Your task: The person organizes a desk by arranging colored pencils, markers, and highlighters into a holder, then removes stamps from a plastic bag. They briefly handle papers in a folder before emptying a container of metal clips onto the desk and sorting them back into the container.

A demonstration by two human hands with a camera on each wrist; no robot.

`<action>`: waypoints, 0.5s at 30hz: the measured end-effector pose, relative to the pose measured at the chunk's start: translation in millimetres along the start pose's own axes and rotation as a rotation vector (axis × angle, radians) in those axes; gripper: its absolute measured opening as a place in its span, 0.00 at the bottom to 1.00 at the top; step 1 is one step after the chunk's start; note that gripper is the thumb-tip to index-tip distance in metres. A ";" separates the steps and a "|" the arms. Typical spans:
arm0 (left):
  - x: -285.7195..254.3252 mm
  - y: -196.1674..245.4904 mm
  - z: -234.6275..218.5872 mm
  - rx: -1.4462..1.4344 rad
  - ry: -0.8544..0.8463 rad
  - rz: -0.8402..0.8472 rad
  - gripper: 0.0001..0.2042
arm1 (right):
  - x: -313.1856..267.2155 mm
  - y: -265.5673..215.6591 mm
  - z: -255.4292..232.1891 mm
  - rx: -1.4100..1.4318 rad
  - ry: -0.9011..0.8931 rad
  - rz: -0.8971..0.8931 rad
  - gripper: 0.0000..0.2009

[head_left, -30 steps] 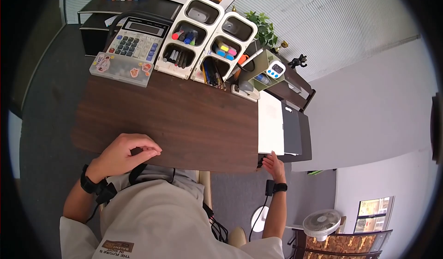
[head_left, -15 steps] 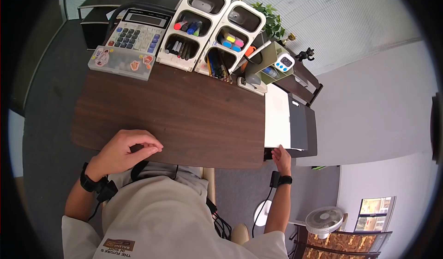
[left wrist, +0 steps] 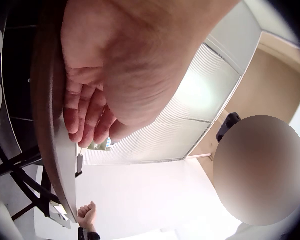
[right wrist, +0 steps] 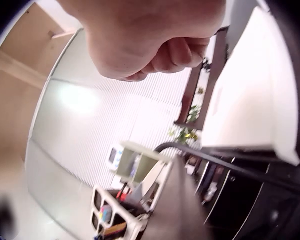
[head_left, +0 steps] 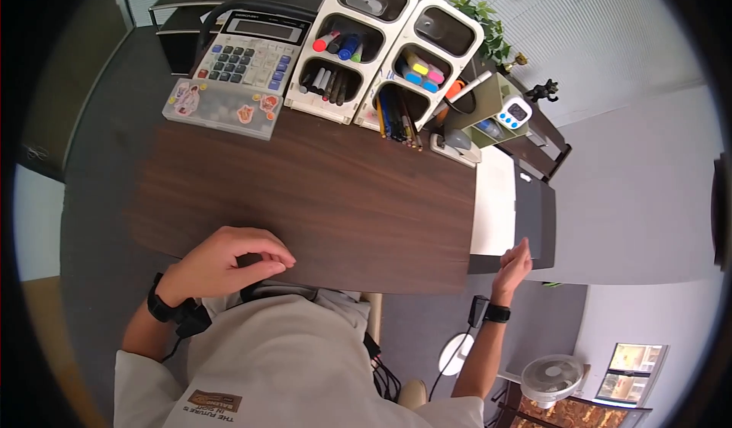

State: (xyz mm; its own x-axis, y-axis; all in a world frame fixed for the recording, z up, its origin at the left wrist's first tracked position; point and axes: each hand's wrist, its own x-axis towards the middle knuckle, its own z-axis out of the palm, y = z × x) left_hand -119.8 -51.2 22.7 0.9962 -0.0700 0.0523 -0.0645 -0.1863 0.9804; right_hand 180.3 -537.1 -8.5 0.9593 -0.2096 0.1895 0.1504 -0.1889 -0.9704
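My left hand [head_left: 229, 259] rests at the front edge of the brown desk [head_left: 320, 192], its fingers loosely bent and holding nothing. In the left wrist view its fingers [left wrist: 85, 115] hang relaxed beside the desk edge. Off the desk's right end, my right hand [head_left: 512, 271] is at the near edge of a dark folder [head_left: 535, 218]. A stack of white paper [head_left: 494, 199] lies left of that folder. The right wrist view shows the right hand's fingers [right wrist: 177, 55] curled in, with no object visible in them; the white paper stands apart from them to the right.
Along the desk's back stand a calculator [head_left: 252, 54], a clear stickered box [head_left: 221, 109] and white organizers [head_left: 364, 38] with pens and highlighters. A stapler [head_left: 456, 150] and a green holder [head_left: 496, 108] with a digital timer [head_left: 515, 112] are at the back right.
The right hand has moved rightward from the white paper's near edge to the dark folder's, its fingers now curled. The head view has shifted; the left hand keeps its pose at the desk edge.
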 end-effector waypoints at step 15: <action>91.6 30.7 -35.8 0.212 -0.081 0.014 0.06 | -122.3 -118.3 238.5 0.074 -1.388 -0.263 0.09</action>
State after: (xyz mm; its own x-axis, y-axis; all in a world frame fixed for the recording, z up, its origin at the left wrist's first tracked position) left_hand -28.4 -28.2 64.4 0.9876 -0.1512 0.0421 -0.0982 -0.3861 0.9172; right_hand 102.2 -260.3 47.5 0.3470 0.9318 0.1064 0.3292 -0.0148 -0.9441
